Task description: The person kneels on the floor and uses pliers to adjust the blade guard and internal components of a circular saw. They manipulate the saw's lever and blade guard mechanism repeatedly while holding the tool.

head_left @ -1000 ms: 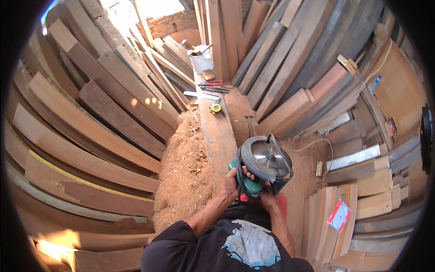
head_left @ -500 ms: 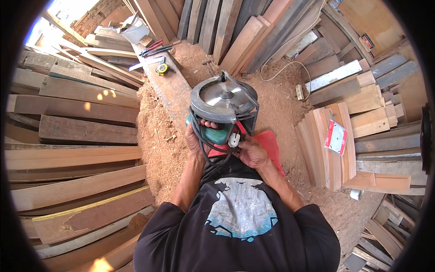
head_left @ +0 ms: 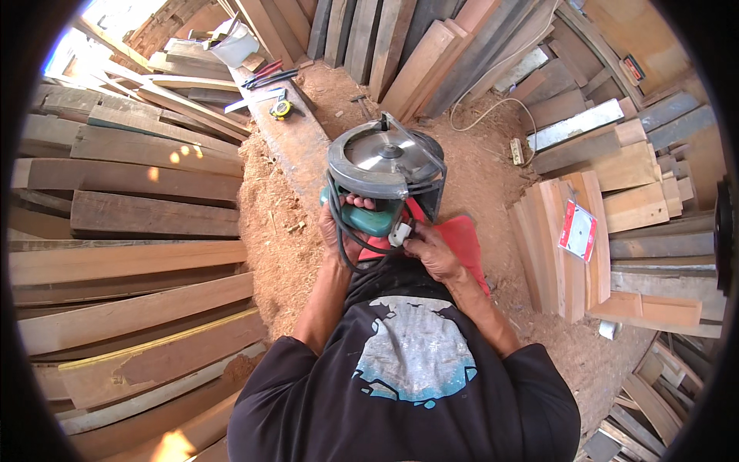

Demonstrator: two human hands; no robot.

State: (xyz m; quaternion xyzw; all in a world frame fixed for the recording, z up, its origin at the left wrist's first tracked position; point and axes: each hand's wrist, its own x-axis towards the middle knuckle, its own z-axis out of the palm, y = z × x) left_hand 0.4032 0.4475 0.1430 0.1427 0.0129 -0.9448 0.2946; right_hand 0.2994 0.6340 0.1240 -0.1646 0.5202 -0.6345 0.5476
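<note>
I hold a circular saw (head_left: 382,163) with a grey blade guard and a green body in front of my chest, its round blade side turned up. My left hand (head_left: 344,228) is wrapped around the green handle, with the black cord looped beside it. My right hand (head_left: 428,248) pinches a small white part at the saw's lower right. Under the saw lies a long wooden plank (head_left: 289,135), and a red object (head_left: 462,237) shows just behind my right hand.
Stacked planks (head_left: 131,200) fill the left side and boards lean at the back and right. A yellow tape measure (head_left: 280,108), pliers (head_left: 268,75) and a white container (head_left: 235,46) sit at the plank's far end. Sawdust (head_left: 281,231) covers the ground. A white power strip (head_left: 516,151) lies right.
The view has swung left and down. The saw has come up closer to my chest and tipped blade side up. My right hand has shifted to the white part.
</note>
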